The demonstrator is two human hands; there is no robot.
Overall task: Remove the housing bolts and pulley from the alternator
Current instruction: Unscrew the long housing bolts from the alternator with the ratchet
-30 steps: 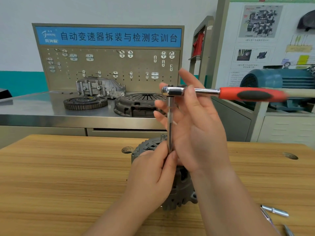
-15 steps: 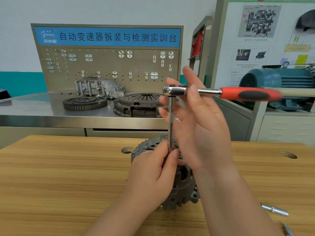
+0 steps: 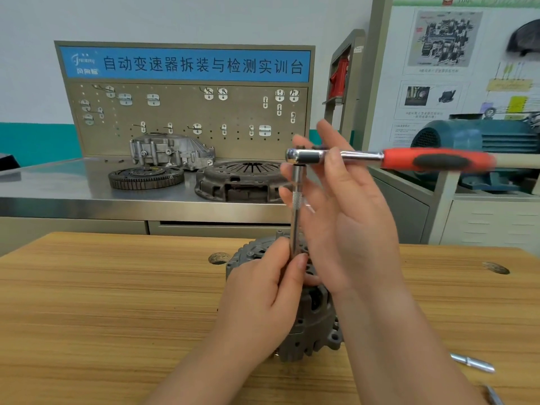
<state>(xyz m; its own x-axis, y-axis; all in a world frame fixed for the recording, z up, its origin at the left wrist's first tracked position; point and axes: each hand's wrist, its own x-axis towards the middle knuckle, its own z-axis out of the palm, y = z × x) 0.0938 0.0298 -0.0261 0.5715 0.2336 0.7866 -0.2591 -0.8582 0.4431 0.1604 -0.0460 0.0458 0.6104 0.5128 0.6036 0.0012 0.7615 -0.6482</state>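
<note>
A grey alternator (image 3: 315, 325) stands on the wooden table (image 3: 102, 302), partly hidden by my hands. A chrome extension bar (image 3: 296, 206) rises upright from its top to a ratchet (image 3: 432, 159) with a red and black handle pointing right. My left hand (image 3: 260, 299) grips the lower end of the bar just above the alternator. My right hand (image 3: 350, 223) is raised with straight, spread fingers behind the ratchet head and its thumb lying across the chrome neck. The socket end and the bolt are hidden.
Loose chrome pieces (image 3: 473, 363) lie on the table at the right. Behind it, a steel bench (image 3: 58, 188) carries a flywheel (image 3: 146, 176), a clutch cover (image 3: 242, 182) and a cast housing (image 3: 172, 152). A blue motor (image 3: 482, 138) sits far right.
</note>
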